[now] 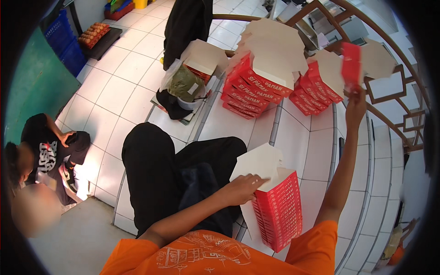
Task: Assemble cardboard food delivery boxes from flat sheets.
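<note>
Red takeaway carton (pixel 351 64) up in the right hand (pixel 355 98), over at the upper right of the frame, and that hand is the near one by a mile. Fingers look closed on its lower end, with the carton pointing away from them, long axis running pretty much up and down the picture. From the left hand (pixel 243 189) it's up and to the right, well apart. It's motion-blurred, so I can make out flat red sides but no fine print, and I can't tell if the pale flap (pixel 379 60) just right of it belongs to it.

Left hand is down around lower centre, fingers over the top edge of a nested carton stack (pixel 279 211). Resting or pinching? Can't tell. That stack is red with white print, white inside, top lid flipped open to the left.

Further out, just left of the raised carton, there's a smaller carton stack (pixel 315 94), then a bigger carton stack (pixel 250 89) at upper centre, lids open, all on white-tiled steps (pixel 316 149). Left of those: an olive-green bag (pixel 185 86). Far left, a seated person (pixel 41 146); upper left, a bunch of eggs (pixel 94 35).
</note>
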Demonstrator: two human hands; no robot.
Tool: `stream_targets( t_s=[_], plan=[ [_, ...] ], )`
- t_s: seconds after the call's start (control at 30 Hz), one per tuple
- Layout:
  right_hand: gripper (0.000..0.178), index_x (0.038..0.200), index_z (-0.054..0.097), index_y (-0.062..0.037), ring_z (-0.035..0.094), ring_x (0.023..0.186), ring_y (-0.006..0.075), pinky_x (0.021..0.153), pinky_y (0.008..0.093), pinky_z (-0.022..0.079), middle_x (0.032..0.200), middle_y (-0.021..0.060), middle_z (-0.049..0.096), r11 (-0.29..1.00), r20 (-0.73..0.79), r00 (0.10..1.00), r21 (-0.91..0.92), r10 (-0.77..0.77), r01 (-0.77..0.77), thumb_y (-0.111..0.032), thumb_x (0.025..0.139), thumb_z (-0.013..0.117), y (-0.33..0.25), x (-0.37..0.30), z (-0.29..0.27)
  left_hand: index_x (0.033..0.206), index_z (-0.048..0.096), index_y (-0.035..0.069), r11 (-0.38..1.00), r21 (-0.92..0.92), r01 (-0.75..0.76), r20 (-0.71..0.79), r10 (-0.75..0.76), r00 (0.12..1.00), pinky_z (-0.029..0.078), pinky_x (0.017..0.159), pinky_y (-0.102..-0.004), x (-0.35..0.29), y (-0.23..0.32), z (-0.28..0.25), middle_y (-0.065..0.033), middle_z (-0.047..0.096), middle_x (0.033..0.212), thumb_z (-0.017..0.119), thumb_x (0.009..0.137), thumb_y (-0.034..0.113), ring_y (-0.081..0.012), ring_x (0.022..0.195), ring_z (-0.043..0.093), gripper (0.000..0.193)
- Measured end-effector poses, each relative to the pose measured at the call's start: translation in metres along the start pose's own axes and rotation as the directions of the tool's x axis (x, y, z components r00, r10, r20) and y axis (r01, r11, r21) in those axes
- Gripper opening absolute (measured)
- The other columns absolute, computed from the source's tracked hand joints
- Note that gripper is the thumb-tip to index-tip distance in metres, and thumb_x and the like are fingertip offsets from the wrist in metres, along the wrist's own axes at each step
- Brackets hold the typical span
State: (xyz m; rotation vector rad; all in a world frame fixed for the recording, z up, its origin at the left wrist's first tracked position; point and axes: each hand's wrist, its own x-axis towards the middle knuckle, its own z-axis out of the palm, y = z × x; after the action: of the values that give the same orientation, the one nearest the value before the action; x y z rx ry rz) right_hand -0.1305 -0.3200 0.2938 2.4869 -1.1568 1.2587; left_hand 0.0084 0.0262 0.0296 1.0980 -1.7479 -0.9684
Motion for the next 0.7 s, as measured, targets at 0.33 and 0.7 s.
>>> stream_targets(
  t_s=[0.33,0.7],
  plan=[
    [0.013,0.098,0.071,-0.0076,0.064,0.099,0.0298,0.085,0.0391,0.054,0.096,0.0077,0.070,0.970,0.905,0.419,-0.029,-0.077,0.240,-0.006,0.085,0.067,-0.145,-0.197,-0.031,0.102,0.073,0.003,0.804,-0.508,-0.309,-0.443,0.065,0.894,0.052,0.080,-0.0294,-0.024,0.044,-0.125,-0.0089,0.071,0.090,0.063,0.093,-0.002,-0.0198,0.092,0.070,0.015],
    [0.028,0.123,0.070,-0.0090,0.059,0.117,0.0338,0.101,0.0424,0.048,0.126,0.0133,0.068,0.954,0.843,0.494,-0.075,0.216,-0.289,-0.007,0.095,0.068,-0.155,-0.254,-0.049,0.116,0.064,0.006,0.987,0.085,-0.133,-0.177,0.147,0.973,0.050,0.102,-0.0410,-0.003,-0.036,-0.049,-0.0152,0.067,0.113,0.058,0.083,-0.010,-0.0360,0.109,0.062,0.038]
  ],
)
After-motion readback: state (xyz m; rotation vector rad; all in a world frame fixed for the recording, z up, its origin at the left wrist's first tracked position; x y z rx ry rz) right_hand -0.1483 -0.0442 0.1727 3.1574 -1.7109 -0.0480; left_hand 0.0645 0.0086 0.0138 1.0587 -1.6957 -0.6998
